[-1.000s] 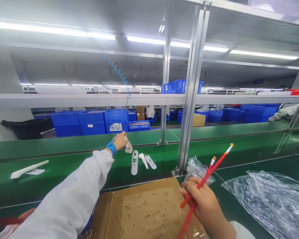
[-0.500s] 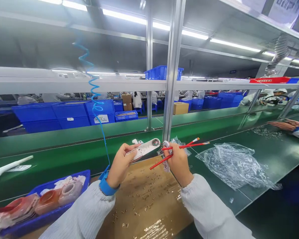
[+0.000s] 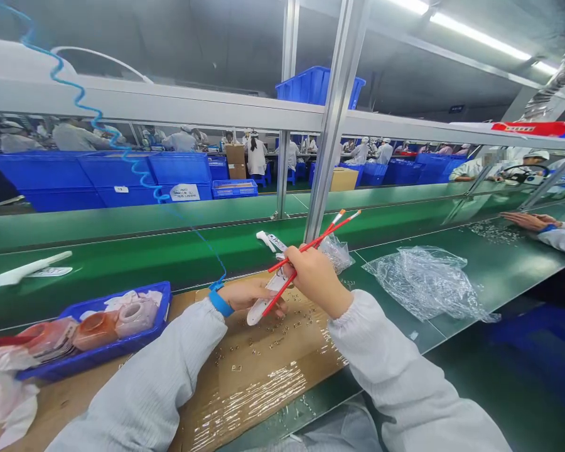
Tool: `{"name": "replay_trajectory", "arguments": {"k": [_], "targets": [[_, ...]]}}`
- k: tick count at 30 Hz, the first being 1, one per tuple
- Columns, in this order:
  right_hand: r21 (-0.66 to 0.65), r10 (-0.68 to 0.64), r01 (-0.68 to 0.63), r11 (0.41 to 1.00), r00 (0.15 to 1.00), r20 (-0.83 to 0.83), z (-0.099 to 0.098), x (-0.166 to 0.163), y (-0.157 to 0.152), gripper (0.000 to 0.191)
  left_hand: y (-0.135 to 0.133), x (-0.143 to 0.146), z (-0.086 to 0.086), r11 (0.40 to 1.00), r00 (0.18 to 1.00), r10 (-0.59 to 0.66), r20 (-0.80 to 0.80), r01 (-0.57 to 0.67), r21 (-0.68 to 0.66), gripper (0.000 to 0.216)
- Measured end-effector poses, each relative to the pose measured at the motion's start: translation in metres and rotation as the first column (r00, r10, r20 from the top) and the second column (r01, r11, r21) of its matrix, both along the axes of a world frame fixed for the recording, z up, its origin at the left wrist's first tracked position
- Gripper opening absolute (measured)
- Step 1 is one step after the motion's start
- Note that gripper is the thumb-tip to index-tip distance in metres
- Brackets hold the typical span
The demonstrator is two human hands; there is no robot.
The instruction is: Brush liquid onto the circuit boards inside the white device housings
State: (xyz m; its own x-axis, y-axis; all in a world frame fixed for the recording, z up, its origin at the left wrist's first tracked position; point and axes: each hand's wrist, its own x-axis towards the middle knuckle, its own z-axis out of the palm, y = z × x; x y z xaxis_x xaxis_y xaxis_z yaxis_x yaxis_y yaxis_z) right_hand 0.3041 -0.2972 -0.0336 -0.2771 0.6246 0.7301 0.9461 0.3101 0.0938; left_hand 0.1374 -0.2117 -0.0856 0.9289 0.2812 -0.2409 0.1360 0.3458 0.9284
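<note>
My left hand [image 3: 247, 295] is closed on an elongated white plastic shell [image 3: 257, 314], its fingers partly hidden behind the piece. Two thin red paintbrushes [image 3: 327, 235] cross in my right hand [image 3: 316, 276], which is closed round them, bristle ends pointing up and right. The fingertips of that hand are at the upper end of the shell, where a little dark wire shows; whether they also grip it I cannot tell. Below both hands lies a brown cardboard sheet [image 3: 245, 383] scattered with small shiny metal pieces.
A blue tray [image 3: 167, 307] with stained jars and tissue stands left. Clear plastic bags [image 3: 419, 282] lie right. White parts [image 3: 32, 269] rest on the green belt. A metal post [image 3: 332, 125] rises ahead; a coiled blue cord [image 3: 136, 166] runs to my wrist strap. Another person's hands [image 3: 530, 221] are far right.
The view has tilted down. Both hands have come closer together and lower; the shell, held out apart before, now slants down under the brushes, with the right hand over its upper end.
</note>
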Motion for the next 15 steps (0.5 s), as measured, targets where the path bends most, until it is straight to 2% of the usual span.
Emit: {"name": "replay_trajectory", "arguments": {"k": [4,6,9,11,13,15], "targets": [[0.004,-0.029,0.028,1.0,0.999,0.019,-0.007,0.005,0.001,0.011,0.001,0.006,0.001,0.985,0.987,0.161,0.02,-0.162,0.066,0.037],[0.011,-0.047,0.047,0.999,0.999,0.023,-0.011,0.007,0.002,0.009,-0.003,0.008,-0.002,0.949,0.955,0.292,0.06,-0.297,0.103,0.034],[0.007,-0.043,0.043,0.999,0.998,0.039,-0.016,0.005,0.006,0.009,-0.015,0.013,-0.007,0.845,0.845,0.484,0.225,-0.519,0.129,0.037],[0.001,-0.017,0.017,1.0,0.998,0.058,-0.018,0.002,0.008,0.012,-0.022,0.015,-0.008,0.758,0.755,0.567,0.329,-0.635,0.152,0.041],[0.003,0.011,-0.011,1.0,0.997,0.074,-0.019,0.0,0.01,0.016,-0.026,0.014,-0.007,0.686,0.695,0.616,0.371,-0.704,0.181,0.038],[0.014,0.032,-0.033,0.999,0.996,0.078,-0.021,-0.001,0.012,0.02,-0.023,0.011,-0.005,0.64,0.655,0.667,0.355,-0.748,0.176,0.037]]}}
